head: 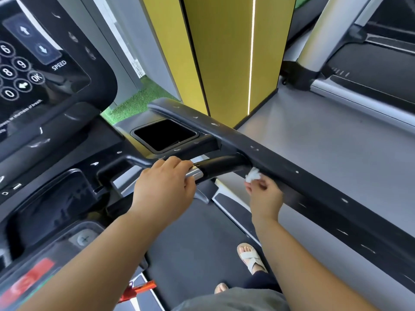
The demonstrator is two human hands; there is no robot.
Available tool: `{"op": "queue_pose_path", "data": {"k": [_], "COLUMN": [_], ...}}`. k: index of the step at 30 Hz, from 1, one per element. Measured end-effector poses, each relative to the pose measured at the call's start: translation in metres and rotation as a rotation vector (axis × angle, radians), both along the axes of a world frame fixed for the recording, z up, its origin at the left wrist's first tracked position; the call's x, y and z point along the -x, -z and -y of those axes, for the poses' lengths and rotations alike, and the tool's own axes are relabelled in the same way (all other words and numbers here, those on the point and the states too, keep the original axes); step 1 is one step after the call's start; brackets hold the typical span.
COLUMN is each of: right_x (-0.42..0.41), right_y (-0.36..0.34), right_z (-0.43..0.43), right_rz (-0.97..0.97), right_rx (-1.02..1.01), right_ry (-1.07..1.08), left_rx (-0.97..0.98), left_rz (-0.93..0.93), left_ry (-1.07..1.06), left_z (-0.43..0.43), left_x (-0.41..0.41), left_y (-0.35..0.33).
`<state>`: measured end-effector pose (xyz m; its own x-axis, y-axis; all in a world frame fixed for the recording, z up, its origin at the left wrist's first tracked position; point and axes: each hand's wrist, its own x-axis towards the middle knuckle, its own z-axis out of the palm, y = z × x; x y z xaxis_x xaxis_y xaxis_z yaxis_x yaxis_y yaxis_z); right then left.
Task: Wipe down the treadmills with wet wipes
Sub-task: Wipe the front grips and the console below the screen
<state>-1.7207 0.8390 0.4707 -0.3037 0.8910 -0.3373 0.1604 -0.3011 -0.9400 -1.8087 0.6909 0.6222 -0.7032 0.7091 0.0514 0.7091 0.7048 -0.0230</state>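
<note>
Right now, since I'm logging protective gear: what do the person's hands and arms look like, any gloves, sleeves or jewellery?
No gloves: the left hand and right hand are bare. No ring, watch or bracelet shows. Both forearms are uncovered as far as the picture reaches; no sleeve in view.

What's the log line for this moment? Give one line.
step: wiping side rail | left hand: grips handlebar | right hand: pinches wet wipe at rail joint

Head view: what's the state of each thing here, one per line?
left hand: grips the front handlebar.
right hand: pinches the wet wipe.
wet wipe: bunched, up against the side handrail.
side handrail: flecked with white specks.
tray recess: dark, contents hidden.
</note>
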Motion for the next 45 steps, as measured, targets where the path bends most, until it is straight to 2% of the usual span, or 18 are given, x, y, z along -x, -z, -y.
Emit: {"op": "queue_pose_path", "data": {"k": [1, 2, 8, 13, 15, 18, 21, 29, 34, 40, 45], "right_x": [0.006, 0.012, 0.026, 0.016, 0.011, 0.010, 0.018, 0.027, 0.021, 0.010, 0.010], "right_y": [-0.008, -0.014, -0.034, -0.054, -0.057, -0.051, -0.047, -0.070, -0.088, -0.110, -0.117], "right_z": [0.001, 0.002, 0.017, 0.043, 0.037, 0.017, 0.017, 0.067, 0.097, 0.153, 0.167], "right_rz": [-0.112, -0.172, -0.262, -0.301, -0.320, -0.222, -0.166, -0.236, -0.240, -0.262, -0.303], "right_rx": [0.218, 0.336, 0.474, 0.420, 0.438, 0.416, 0.370, 0.368, 0.322, 0.265, 0.307], "right_ry": [0.093, 0.137, 0.132, -0.065, -0.013, 0.090, 0.058, -0.049, -0.136, -0.381, -0.376], "left_rx": [0.006, 0.009, 0.004, 0.011, 0.004, 0.013, 0.056, 0.013, -0.053, -0.121, -0.121], "left_rz": [0.036, 0.066, 0.073, 0.082, 0.070, -0.028, -0.069, -0.217, -0.209, -0.253, -0.298], "left_ry": [-0.017, -0.032, -0.038, -0.035, -0.020, -0.006, -0.026, -0.117, -0.222, -0.269, -0.251], "left_z": [0.002, 0.003, 0.009, 0.021, 0.030, 0.046, 0.061, 0.094, 0.118, 0.144, 0.162], "left_x": [-0.002, -0.003, -0.007, -0.010, -0.010, -0.008, -0.011, -0.028, -0.036, -0.046, -0.050], "left_y": [-0.002, -0.003, -0.009, -0.015, -0.020, -0.024, -0.030, -0.038, -0.036, -0.034, -0.029]}}
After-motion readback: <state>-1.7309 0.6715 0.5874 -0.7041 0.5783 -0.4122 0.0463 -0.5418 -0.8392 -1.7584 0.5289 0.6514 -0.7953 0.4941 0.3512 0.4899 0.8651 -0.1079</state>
